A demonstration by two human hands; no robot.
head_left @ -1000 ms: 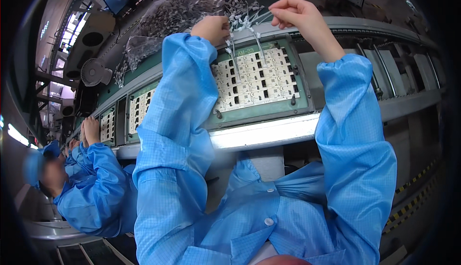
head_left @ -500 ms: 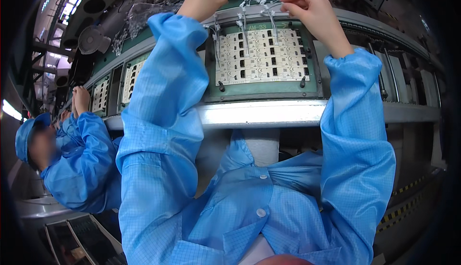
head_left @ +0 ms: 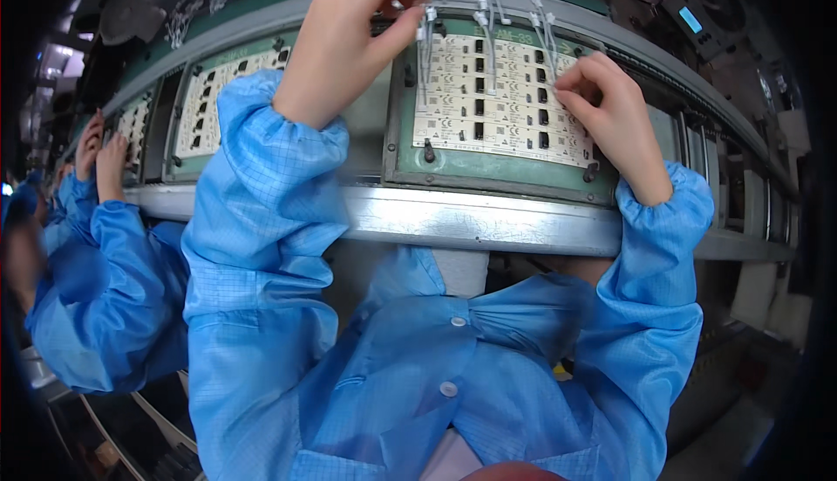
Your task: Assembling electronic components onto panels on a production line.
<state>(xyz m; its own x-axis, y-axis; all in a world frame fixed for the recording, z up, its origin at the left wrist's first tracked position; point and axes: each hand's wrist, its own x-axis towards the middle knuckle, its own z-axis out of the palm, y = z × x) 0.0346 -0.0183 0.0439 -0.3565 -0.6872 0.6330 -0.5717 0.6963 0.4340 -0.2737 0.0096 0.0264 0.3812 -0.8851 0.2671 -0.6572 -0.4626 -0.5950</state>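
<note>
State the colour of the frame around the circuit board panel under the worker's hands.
Green: the frame surrounds the cream-white circuit board panel, seen best in the head view.

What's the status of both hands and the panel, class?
Left hand pinching thin white wire leads. Right hand fingertips on the white circuit panel. Loose leads dangle over the panel's top edge.

Co-worker's blue sleeve [head_left: 105,307] far left; neighbouring board panel [head_left: 218,102].

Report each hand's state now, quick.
Left hand: fingers pinched shut on a thin white wire lead.
Right hand: fingers curled, fingertips on the circuit panel; any grasp cannot be told.
</note>
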